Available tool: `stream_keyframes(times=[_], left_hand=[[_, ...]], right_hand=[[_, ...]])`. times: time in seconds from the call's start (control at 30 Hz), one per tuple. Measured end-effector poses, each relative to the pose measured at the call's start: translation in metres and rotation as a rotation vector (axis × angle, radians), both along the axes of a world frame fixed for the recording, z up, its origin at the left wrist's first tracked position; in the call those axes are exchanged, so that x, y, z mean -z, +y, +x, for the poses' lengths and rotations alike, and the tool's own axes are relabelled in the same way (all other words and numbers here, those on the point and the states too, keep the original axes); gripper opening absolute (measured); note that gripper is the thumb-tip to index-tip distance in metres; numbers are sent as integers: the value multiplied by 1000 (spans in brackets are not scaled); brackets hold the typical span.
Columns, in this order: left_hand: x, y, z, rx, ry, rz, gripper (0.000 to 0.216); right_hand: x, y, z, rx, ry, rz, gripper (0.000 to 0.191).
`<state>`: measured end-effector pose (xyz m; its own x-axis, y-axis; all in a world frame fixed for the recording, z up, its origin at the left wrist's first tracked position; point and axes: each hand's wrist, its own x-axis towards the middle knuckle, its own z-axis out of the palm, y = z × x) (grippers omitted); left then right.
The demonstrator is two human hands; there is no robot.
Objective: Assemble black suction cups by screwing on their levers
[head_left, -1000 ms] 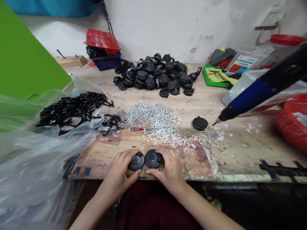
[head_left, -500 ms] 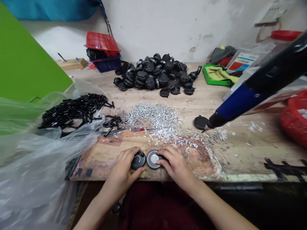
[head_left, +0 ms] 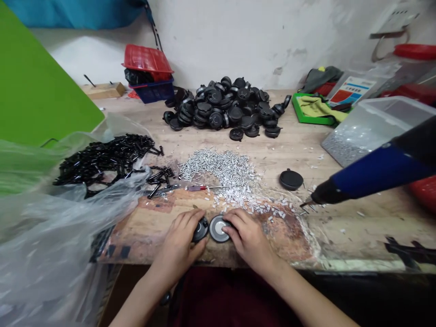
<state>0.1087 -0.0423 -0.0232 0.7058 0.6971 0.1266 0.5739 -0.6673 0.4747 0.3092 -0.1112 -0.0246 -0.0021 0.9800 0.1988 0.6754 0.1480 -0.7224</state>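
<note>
Smooth, plastic-looking discs [head_left: 200, 230], shiny metal screws [head_left: 213, 162], glossy rods [head_left: 105, 156], and the wooden bench [head_left: 150, 227] scuffed rough!

Open bench strip [head_left: 200, 138] between disc pile [head_left: 225, 106] and pins [head_left: 218, 163]; rightward obstacle, blue driver [head_left: 378, 170].

On the stained worktop [head_left: 146, 231], a round black disc [head_left: 200, 231] was seen lying flat, partly hidden. Just beside it, a grey-ringed disc [head_left: 218, 229] with pale round centre was likewise laid flat.

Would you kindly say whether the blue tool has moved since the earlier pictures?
Yes. Judged against the lone black disc, the blue tool now has its tip lower in the picture than in both earlier views.
</note>
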Motion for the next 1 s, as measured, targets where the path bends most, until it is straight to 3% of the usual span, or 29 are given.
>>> stream_keyframes(times=[0.27, 0.5, 1.0], left_hand=[[0, 20, 10, -6, -64, 25, 52], [0, 1, 3, 0, -24, -81, 54], [-4, 10, 12, 80, 109, -123, 52]], right_hand=[[1, 8, -1, -1, -27, 4, 18], [-2, -2, -1, 37, -9, -13, 16], [-20, 7, 6, -12, -31, -227, 14]])
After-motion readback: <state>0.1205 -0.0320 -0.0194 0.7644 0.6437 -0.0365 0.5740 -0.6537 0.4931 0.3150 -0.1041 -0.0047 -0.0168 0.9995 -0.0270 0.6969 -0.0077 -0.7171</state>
